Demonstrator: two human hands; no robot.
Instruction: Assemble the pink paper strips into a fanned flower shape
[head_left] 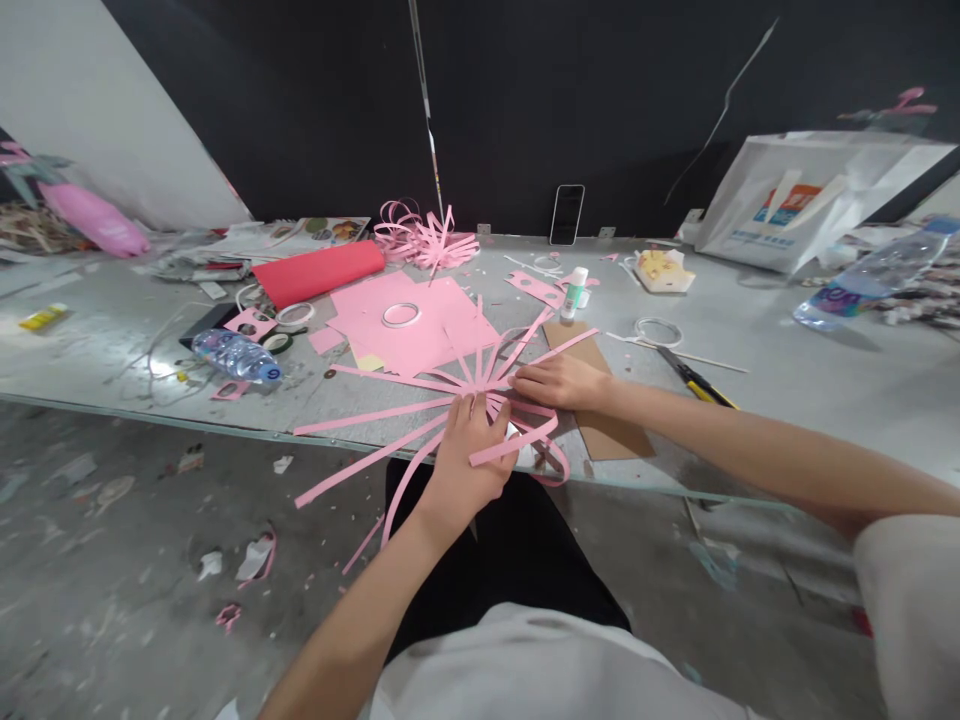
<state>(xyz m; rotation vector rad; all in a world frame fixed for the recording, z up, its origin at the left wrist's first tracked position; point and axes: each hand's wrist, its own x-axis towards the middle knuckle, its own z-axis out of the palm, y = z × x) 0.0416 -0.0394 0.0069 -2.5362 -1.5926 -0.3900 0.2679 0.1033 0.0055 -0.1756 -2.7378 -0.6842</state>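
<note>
A fan of long pink paper strips [390,412] radiates from one spot at the near edge of the grey table [787,400]. My left hand [469,455] is closed over the gathered centre of the strips, one looped strip curling across its fingers. My right hand [559,383] lies flat on the strips just to the right, fingertips pressing at the same centre. A brown cardboard piece [607,430] sits under my right wrist.
Flat pink sheets [409,335] with a tape ring [401,315] lie behind. A red roll [319,272], a finished pink strip bundle [427,238], a glue stick [574,295], a yellow-black knife [694,380], water bottles [236,355] [874,275], a phone [567,214] and a white bag [810,195] surround them.
</note>
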